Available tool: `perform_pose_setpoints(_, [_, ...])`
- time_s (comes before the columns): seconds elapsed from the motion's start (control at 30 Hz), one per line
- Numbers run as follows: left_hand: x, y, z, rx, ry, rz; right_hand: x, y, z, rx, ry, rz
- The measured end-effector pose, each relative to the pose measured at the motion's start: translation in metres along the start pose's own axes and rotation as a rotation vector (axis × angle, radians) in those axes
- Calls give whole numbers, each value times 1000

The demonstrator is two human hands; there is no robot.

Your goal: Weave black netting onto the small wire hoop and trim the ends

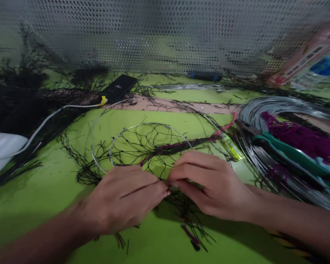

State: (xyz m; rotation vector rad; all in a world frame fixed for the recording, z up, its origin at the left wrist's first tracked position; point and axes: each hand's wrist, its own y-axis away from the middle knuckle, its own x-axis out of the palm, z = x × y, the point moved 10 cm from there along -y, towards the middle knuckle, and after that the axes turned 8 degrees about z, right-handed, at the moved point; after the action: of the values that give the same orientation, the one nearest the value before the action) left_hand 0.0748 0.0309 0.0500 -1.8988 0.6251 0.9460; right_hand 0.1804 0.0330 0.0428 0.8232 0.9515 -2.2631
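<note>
Black knotted netting (pixel 147 137) spans a round wire hoop (pixel 143 125) lying on the green tabletop. A dark bundle of strands with some magenta thread (pixel 178 145) runs across it to the right. My left hand (pixel 126 198) is closed at the hoop's near edge, its fingertips pinching the netting. My right hand (pixel 206 181) pinches close beside it, fingertips almost touching the left ones. The exact strand between them is hidden by the fingers. Loose black cord ends (pixel 187 209) hang out below both hands.
Green-handled pliers (pixel 286 150) rest on a coil of silver wire (pixel 253 110) with purple netting (pixel 299 137) at right. A black power bank (pixel 119 88) with a white cable (pixel 57 110) sits at back left. Black netting (pixel 11 99) is piled left; a perforated metal panel (pixel 165 36) stands behind.
</note>
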Motion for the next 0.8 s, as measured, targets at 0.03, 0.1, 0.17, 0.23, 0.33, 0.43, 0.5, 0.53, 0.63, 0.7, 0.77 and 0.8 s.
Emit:
perform_pose_setpoints(0.03, [2, -1, -4, 32, -16, 10, 1, -1, -2, 11, 0, 25])
perform_pose_setpoints(0.1, [6, -2, -6, 29, -35, 42, 5, -2, -12, 113, -44, 102])
perform_pose_setpoints(0.17, [12, -3, -1, -34, -3, 90, 10, 0, -21, 239, -73, 176])
perform_pose_setpoints(0.23, [17, -4, 6, -106, 81, 135, 12, 5, -25, 348, -73, 197])
perform_pose_setpoints(0.33, [25, -2, 11, -165, 185, 192, 10, 13, -30, 482, -81, 148])
perform_pose_setpoints(0.43, [33, 0, 13, -186, 221, 256, 14, 22, -37, 572, -164, 103])
perform_pose_setpoints(0.5, [38, 1, 13, -173, 210, 293, 21, 26, -41, 606, -213, 109])
perform_pose_setpoints(0.53, [39, 2, 12, -147, 180, 306, 23, 27, -43, 616, -217, 120])
perform_pose_setpoints(0.63, [42, 2, 8, -29, 10, 322, 25, 24, -47, 629, -144, 171])
perform_pose_setpoints(0.7, [41, 3, 8, 21, -75, 304, 24, 18, -48, 620, -49, 227])
perform_pose_setpoints(0.77, [40, 3, 10, 37, -93, 286, 20, 10, -49, 607, 37, 271])
perform_pose_setpoints(0.8, [40, 4, 10, 39, -87, 284, 18, 7, -50, 602, 60, 287])
